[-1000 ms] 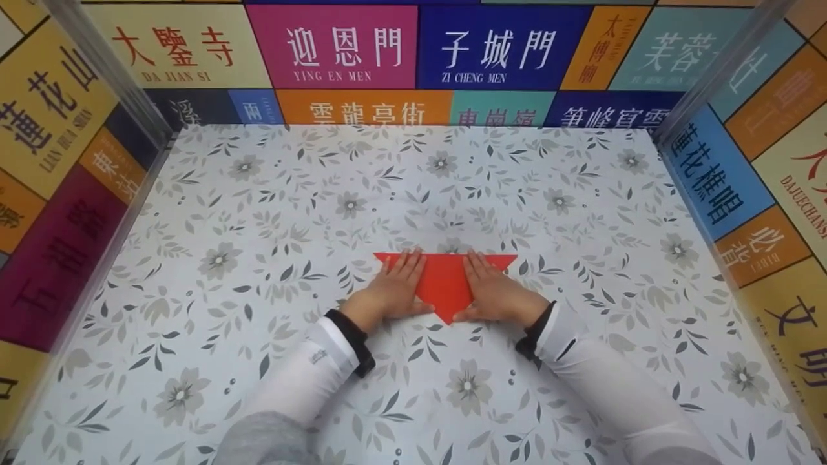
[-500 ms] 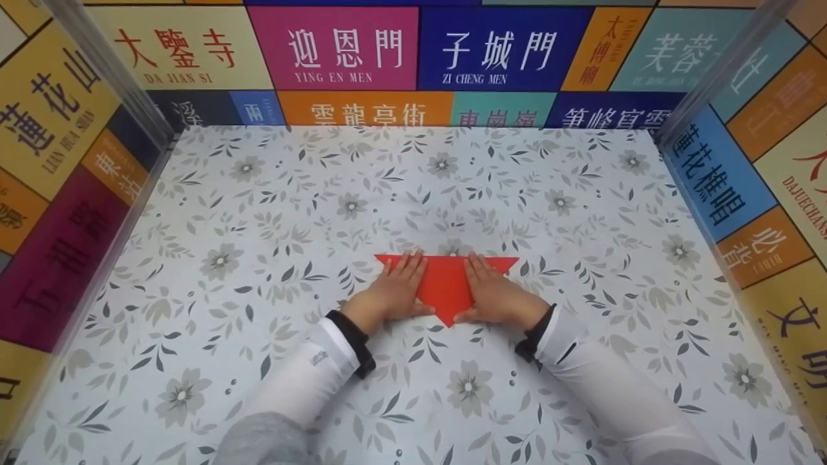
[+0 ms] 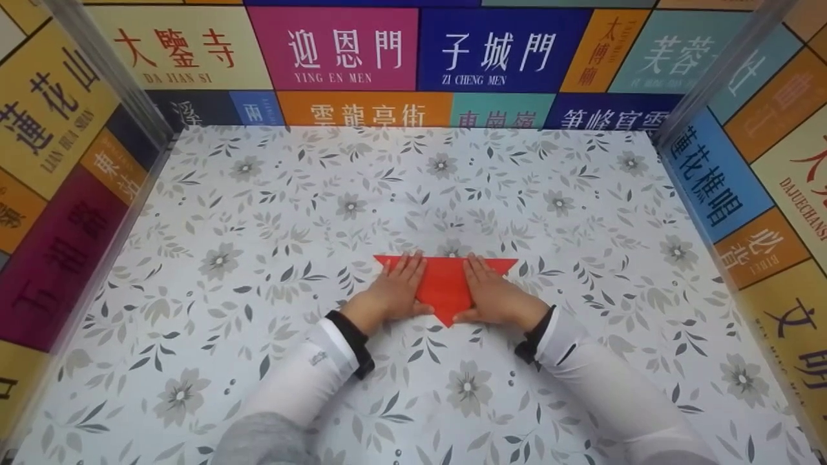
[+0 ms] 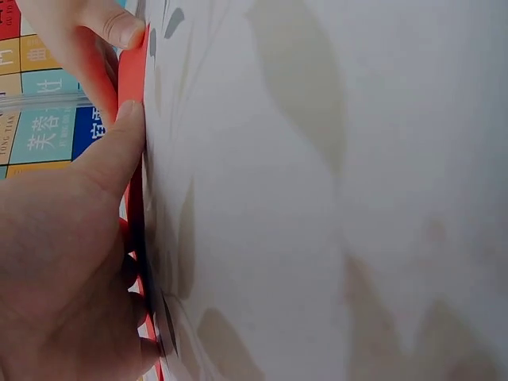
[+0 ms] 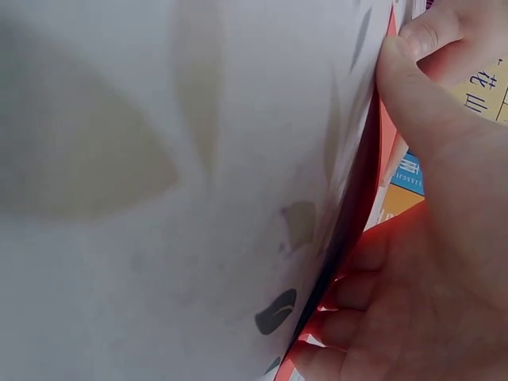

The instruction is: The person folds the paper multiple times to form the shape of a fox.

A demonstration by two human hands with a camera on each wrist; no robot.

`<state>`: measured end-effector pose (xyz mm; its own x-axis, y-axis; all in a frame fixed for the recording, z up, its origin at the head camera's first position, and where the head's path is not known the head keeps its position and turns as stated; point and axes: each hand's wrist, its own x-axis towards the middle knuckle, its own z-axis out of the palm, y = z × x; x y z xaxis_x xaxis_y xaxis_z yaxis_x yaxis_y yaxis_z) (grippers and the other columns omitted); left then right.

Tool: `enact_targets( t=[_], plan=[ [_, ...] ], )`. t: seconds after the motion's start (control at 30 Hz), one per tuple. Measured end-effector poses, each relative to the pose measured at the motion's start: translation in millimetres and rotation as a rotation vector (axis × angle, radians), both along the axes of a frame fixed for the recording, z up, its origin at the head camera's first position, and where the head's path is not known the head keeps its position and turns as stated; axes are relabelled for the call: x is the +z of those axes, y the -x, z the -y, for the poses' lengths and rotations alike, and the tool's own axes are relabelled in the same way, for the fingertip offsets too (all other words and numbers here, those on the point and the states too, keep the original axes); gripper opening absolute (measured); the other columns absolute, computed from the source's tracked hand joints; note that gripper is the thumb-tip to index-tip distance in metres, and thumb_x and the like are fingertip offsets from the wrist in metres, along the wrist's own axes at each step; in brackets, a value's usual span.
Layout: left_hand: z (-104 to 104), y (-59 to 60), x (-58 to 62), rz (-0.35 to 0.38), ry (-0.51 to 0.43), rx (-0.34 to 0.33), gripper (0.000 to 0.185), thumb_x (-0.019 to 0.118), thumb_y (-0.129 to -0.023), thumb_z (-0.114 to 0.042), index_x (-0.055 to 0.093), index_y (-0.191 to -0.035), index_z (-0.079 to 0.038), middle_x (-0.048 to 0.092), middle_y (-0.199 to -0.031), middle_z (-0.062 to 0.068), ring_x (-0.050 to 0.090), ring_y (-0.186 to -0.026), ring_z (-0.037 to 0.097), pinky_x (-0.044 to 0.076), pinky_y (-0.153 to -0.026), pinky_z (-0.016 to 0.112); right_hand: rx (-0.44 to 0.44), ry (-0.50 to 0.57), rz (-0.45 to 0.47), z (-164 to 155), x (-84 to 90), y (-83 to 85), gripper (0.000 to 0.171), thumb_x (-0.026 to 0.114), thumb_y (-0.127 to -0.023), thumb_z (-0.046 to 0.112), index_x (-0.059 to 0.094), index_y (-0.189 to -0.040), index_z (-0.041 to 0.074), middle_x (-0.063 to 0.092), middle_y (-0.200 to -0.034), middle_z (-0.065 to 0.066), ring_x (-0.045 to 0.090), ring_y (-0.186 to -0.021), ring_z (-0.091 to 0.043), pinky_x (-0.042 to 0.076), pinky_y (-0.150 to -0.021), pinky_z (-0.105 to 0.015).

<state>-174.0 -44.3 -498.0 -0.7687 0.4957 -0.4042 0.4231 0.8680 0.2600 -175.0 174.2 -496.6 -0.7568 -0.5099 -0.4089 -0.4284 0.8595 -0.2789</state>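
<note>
A red sheet of folded paper (image 3: 446, 284) lies on the table as a triangle, its long straight edge away from me and one corner pointing toward me. My left hand (image 3: 395, 287) rests on its left part with the fingers extended toward the far edge. Mirroring it, my right hand (image 3: 494, 290) presses the right part, fingers also straight. Both thumbs sit near the front corner. In the left wrist view the left thumb (image 4: 125, 119) touches the edge of the red paper (image 4: 133, 75). The right wrist view shows a slight gap beneath the paper's edge (image 5: 386, 143). The hands cover much of both sides.
A white cloth with grey flowers and leaves (image 3: 349, 368) covers the table. Colourful panels with Chinese lettering (image 3: 349, 48) stand along the back and both sides. Clear upright posts (image 3: 123, 77) mark the back corners.
</note>
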Motion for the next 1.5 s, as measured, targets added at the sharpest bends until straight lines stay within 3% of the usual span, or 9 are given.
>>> enact_targets(
  t=[0.5,0.93,1.17,1.5],
  plan=[
    [2,1.6,-5.7,-0.037,-0.093,0.014,0.089,0.055,-0.094,-0.05,0.009,-0.156,-0.006,0.004,-0.164,0.011,0.003,-0.151,0.033,0.009,-0.121,0.05,-0.013,0.03,0.016,-3,1.0,1.2,0.103,0.066,-0.087,0.048,0.008,-0.152,-0.006,0.004,-0.161,-0.024,0.006,-0.148,-0.041,0.021,-0.117,-0.051],
    [4,4.4,-8.2,-0.023,-0.122,0.024,0.089,0.056,-0.093,-0.052,0.012,-0.156,-0.007,0.006,-0.164,0.009,0.004,-0.151,0.032,0.008,-0.121,0.049,-0.03,0.154,0.125,-20,4.1,12.3,0.1,0.073,-0.085,0.038,0.012,-0.154,-0.001,0.005,-0.162,-0.019,0.006,-0.15,-0.036,0.02,-0.119,-0.049],
    [5,4.4,-6.8,-0.023,-0.076,-0.002,0.092,0.052,-0.092,-0.057,0.007,-0.156,-0.008,0.0,-0.164,0.009,0.0,-0.151,0.031,0.006,-0.121,0.049,0.003,0.189,0.122,-22,5.7,14.3,0.098,0.072,-0.086,0.038,0.014,-0.152,-0.004,0.006,-0.161,-0.022,0.008,-0.149,-0.038,0.022,-0.118,-0.049],
    [6,2.3,-4.0,-0.028,-0.088,-0.007,0.09,0.051,-0.093,-0.056,0.008,-0.156,-0.006,0.002,-0.164,0.01,0.002,-0.151,0.032,0.007,-0.121,0.048,0.01,0.188,0.14,-23,6.4,14.6,0.096,0.07,-0.087,0.038,0.013,-0.153,-0.002,0.005,-0.162,-0.021,0.009,-0.149,-0.037,0.024,-0.117,-0.05]
  ],
)
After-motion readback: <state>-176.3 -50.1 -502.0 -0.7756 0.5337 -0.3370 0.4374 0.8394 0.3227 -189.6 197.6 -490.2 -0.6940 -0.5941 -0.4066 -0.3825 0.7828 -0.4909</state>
